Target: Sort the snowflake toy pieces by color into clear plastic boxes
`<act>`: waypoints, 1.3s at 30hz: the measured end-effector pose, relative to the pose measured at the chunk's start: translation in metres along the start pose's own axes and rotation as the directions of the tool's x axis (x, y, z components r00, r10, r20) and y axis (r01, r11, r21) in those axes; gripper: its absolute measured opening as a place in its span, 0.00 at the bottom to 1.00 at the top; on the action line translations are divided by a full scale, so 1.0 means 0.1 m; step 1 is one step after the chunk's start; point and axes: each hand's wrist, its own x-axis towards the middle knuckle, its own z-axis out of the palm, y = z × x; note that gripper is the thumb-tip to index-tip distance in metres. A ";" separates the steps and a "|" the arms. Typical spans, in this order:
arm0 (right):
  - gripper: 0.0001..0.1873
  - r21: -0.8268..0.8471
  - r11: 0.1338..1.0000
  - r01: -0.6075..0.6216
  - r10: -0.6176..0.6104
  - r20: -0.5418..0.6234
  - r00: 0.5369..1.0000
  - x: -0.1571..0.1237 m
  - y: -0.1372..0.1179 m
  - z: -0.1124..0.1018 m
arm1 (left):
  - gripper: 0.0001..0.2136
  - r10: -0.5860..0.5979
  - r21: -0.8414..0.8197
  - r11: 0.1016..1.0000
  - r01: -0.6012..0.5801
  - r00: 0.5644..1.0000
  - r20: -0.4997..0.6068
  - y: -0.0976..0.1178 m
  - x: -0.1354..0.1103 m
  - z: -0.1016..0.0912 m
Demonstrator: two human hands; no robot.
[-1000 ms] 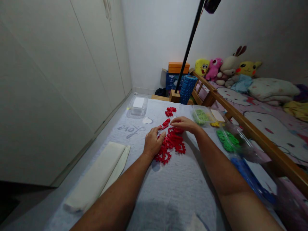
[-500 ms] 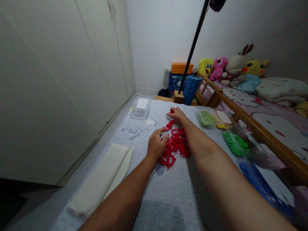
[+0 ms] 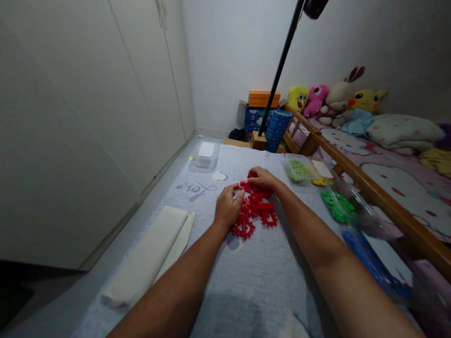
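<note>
1. Red pieces (image 3: 266, 206): loose heap mid-table, toothed shapes plus a bar, between and under the two hands, well in from both side edges of the cloth (image 3: 243, 277).
2. Left hand (image 3: 227, 207): palm down at heap's left edge, fingers bent, thumb apart from them, a gap between. Fingertips touch red; can't tell if anything is gripped.
3. Right hand (image 3: 263, 178): over the far side, fingers curled with little opening, red at the tips. Gripped or just pressed, can't tell.
4. Hands near each other, not touching; red fills the narrow space between them.
5. Left side: bare cloth from left hand out to the towel (image 3: 150, 256), which lies folded along the left edge. Beyond that edge, a floor strip, then the cabinet (image 3: 88, 131).
6. Far left corner: clear box (image 3: 193, 165), close to the edge, well apart from the hands.
7. Right side tighter: light-green bits (image 3: 298, 172), yellow bits (image 3: 319, 182), green bits (image 3: 337, 206), blue bits (image 3: 369, 265), lined up in clear plastic beside the bed rail (image 3: 387, 203). Right forearm runs just inside that row.
8. Near side: wide cloth between forearms. Far edge: wood block (image 3: 258, 141) and blue roller (image 3: 278, 130) just past it.
</note>
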 end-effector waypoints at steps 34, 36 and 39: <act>0.21 0.458 0.881 -0.115 0.258 -0.262 0.930 -1.42 0.15 0.31 | 0.19 0.101 0.178 0.972 -0.151 0.960 0.263 0.05 -0.04 0.05; 0.22 0.477 0.878 -0.052 0.195 -0.257 0.946 -1.49 0.10 0.37 | 0.19 0.133 0.180 0.965 -0.191 0.947 0.294 0.09 -0.07 0.09; 0.22 0.517 0.855 0.037 0.131 -0.285 0.949 -1.59 0.02 0.39 | 0.18 0.178 0.183 0.950 -0.253 0.921 0.346 0.17 -0.14 0.17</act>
